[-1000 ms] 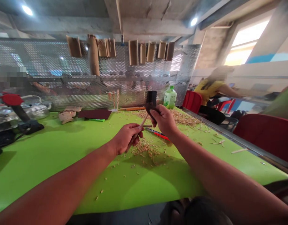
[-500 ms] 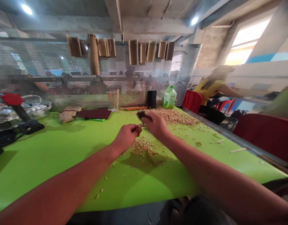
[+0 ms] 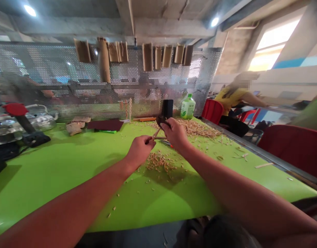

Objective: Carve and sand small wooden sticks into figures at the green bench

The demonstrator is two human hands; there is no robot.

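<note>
My left hand [image 3: 140, 150] grips a thin pale bamboo stick [image 3: 155, 135] that points up and to the right. My right hand [image 3: 176, 133] pinches a small dark piece of folded sandpaper [image 3: 161, 121] close to the stick's upper end. The stick's tip is hidden by that piece. Just below my right hand, a red-handled knife [image 3: 166, 143] lies on the green table [image 3: 57, 162], mostly out of sight. Loose wood shavings [image 3: 159, 162] lie beneath my hands, and a larger heap [image 3: 198, 128] lies to the far right of them.
A black cylinder [image 3: 168, 109] and a green-capped bottle [image 3: 188, 107] stand by a perforated metal screen [image 3: 70, 93]. A maroon sandpaper sheet [image 3: 105, 125] lies at far left. A co-worker's yellow sleeve [image 3: 232, 96] shows beyond a red chair [image 3: 212, 111].
My right hand has moved left and lower than a second ago, closing the gap to the stick. The knife is now mostly hidden behind that hand.
</note>
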